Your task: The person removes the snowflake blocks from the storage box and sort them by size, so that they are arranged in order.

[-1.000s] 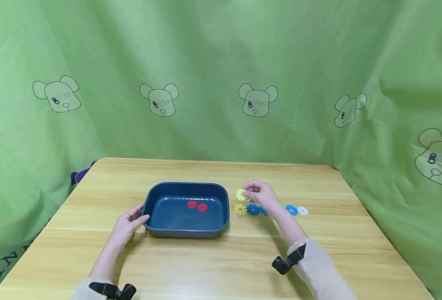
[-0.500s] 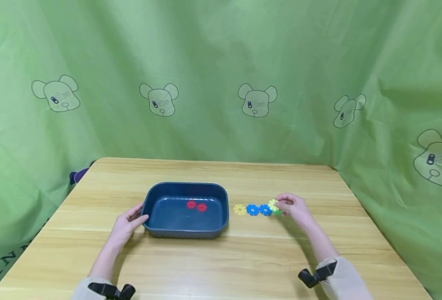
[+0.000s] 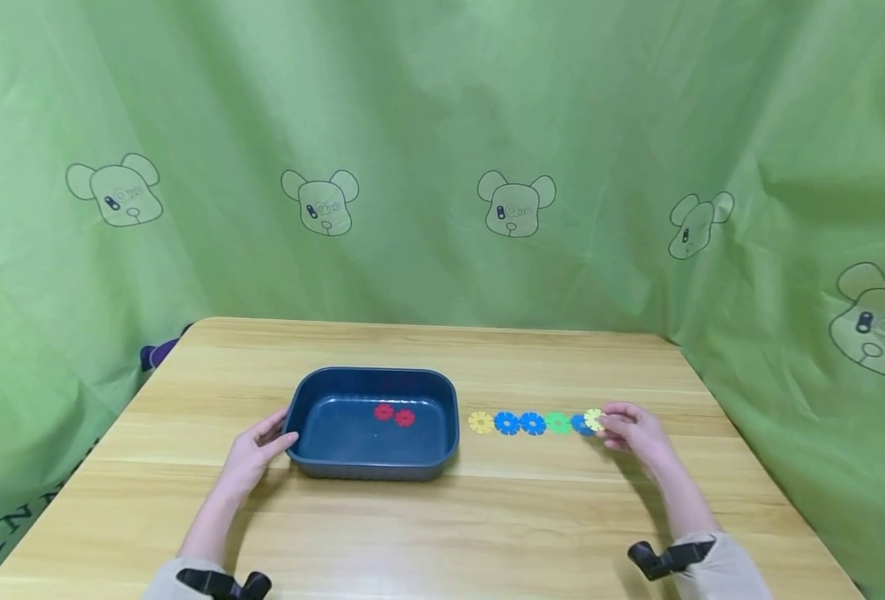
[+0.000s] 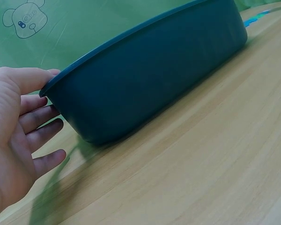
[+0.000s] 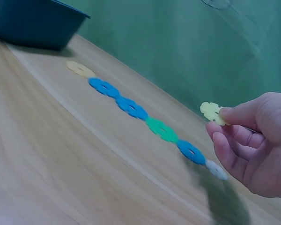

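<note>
My left hand [image 3: 251,454] holds the left rim of a dark blue plastic tub [image 4: 145,75], thumb over the rim and fingers against the outer wall. Two red snowflake discs [image 3: 394,414] lie inside the tub. Between thumb and fingertips, my right hand [image 5: 253,140] pinches a pale yellow snowflake disc [image 5: 211,112], raised above the table. Beneath it runs a row of flat discs: yellow [image 5: 79,69], blue [image 5: 103,87], blue [image 5: 131,108], green [image 5: 161,130], blue [image 5: 191,152] and white [image 5: 216,169]. In the head view, the white one is hidden.
The wooden table [image 3: 442,533] carries the tub left of centre and the disc row to its right. A green curtain [image 3: 412,100] with bear-head outlines hangs behind and beside it. Something purple [image 3: 159,354] shows past the table's left edge.
My right hand has carried the pale yellow disc rightward along the row, from above the yellow disc to the right end. The left hand and tub stay put.
</note>
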`<action>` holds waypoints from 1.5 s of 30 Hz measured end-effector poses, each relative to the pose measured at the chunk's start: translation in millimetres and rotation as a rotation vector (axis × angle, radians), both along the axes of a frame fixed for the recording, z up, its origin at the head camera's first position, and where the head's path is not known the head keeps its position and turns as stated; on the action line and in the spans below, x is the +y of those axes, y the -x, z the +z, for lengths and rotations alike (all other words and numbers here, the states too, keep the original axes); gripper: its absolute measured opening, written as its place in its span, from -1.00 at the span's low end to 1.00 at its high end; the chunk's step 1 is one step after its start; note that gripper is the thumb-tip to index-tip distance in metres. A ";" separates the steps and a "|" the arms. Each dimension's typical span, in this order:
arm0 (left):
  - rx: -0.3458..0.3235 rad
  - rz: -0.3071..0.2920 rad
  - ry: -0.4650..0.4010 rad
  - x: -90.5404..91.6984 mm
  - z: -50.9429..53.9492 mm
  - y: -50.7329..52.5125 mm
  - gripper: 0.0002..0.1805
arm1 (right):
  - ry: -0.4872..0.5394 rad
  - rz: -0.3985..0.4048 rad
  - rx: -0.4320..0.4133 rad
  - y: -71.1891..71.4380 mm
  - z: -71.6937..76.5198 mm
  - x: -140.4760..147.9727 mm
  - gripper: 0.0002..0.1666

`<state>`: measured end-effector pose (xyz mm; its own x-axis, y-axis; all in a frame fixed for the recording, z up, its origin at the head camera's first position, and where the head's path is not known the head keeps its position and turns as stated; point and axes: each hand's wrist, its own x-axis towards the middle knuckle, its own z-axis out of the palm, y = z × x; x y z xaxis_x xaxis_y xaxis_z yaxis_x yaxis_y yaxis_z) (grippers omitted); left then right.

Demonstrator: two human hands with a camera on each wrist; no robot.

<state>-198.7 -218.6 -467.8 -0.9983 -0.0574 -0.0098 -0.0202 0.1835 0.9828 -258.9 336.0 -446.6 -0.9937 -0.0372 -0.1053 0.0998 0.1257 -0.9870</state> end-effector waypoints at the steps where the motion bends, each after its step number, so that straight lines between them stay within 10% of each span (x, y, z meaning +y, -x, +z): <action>1: 0.000 0.000 0.001 0.0 -0.1 -0.1 -0.39 | -0.013 -0.012 -0.010 -0.3 0.5 3.3 -0.80; 19: 0.003 0.003 -0.013 0.8 2.1 -1.9 -0.40 | -0.133 -0.192 -0.012 10.0 -12.8 51.3 -0.47; 25: 0.008 0.010 -0.016 0.9 1.1 -1.7 -0.41 | -0.352 -0.242 -0.011 13.5 -17.2 46.5 -0.49; 32: 0.008 0.013 -0.015 1.2 -0.7 -1.6 -0.41 | -0.546 -0.252 -0.001 19.1 -21.2 45.8 -0.58; 45: 0.001 0.003 0.000 0.9 0.6 -1.8 -0.40 | -0.589 -0.244 -0.021 18.1 -22.7 43.8 -0.62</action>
